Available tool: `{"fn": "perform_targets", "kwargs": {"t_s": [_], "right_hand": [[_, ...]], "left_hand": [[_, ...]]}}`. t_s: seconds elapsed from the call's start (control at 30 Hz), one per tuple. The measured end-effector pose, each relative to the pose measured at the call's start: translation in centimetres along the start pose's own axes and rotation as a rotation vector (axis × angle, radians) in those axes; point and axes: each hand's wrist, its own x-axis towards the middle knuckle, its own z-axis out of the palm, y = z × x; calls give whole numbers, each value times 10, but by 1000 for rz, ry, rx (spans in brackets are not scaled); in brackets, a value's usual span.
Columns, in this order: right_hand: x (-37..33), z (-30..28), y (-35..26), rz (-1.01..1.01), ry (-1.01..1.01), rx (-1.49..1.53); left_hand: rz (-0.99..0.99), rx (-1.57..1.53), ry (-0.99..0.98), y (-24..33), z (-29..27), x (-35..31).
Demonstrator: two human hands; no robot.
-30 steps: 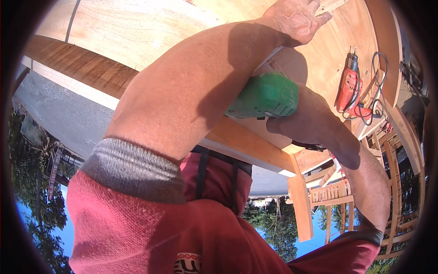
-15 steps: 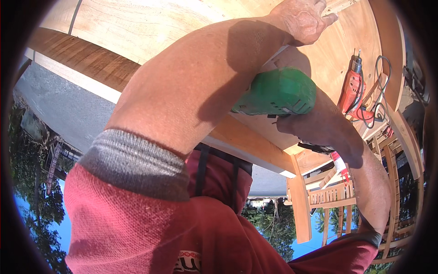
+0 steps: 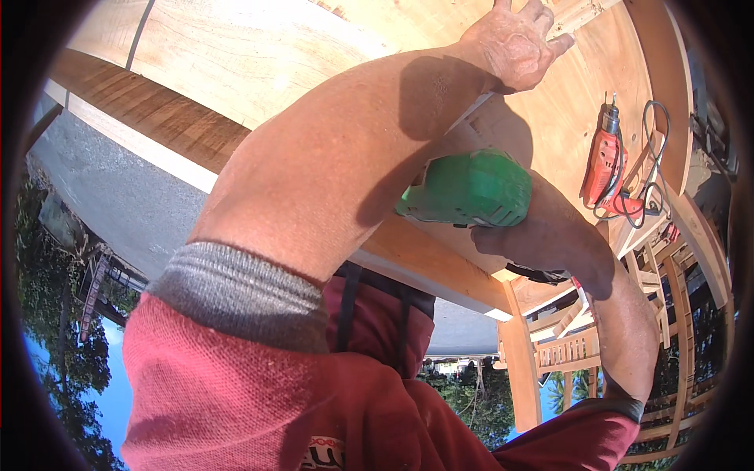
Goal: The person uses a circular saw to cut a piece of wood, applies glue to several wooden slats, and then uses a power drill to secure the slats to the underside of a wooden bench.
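Observation:
A green power tool (image 3: 469, 188) sits over the pale wooden panel (image 3: 605, 63), partly behind my left forearm, so its front and working end are hidden. My right hand (image 3: 493, 242) is in shadow at the tool's near side and seems wrapped round its handle; most of its fingers are out of sight. Beyond the tool, my left hand (image 3: 514, 49) lies on the wood with fingers apart, beside a light strip (image 3: 585, 22) with wood bits on it. It holds nothing.
A red corded drill (image 3: 603, 165) lies on the panel at the right, its black cable (image 3: 649, 129) looped beside it. A raised curved wooden edge (image 3: 667, 78) bounds that side. Slatted wooden furniture (image 3: 569, 353) stands lower right; a grey surface (image 3: 118, 173) is at the left.
The green tool and my right hand have come nearer to me and slightly left over the panel. My left hand stays on the wood; the whole view has shifted a little.

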Motion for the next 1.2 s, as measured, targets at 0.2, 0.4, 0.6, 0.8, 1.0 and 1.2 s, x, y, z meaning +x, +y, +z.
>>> {"fn": "perform_targets", "kwargs": {"t_s": [0.2, 0.4, 0.6, 0.8, 1.0, 1.2], "right_hand": [[-19, -19, -21, -40, 226, -118], [-98, -58, 22, -139, 335, -512], [-125, 72, 104, 242, 553, -539], [-63, 173, 224, 215, 1075, -821], [-26, 191, 271, 433, 1084, -521], [-27, 197, 283, 308, 1155, -409]], "left_hand": [[27, 20, 24, 6, -1, 2], [8, 67, 30, -3, 1, -7], [17, 81, 44, 6, 2, -2], [17, 125, 42, 12, -2, -4], [-2, 166, 34, 6, 0, -2], [-47, 164, -12, 20, -17, 4]]}}
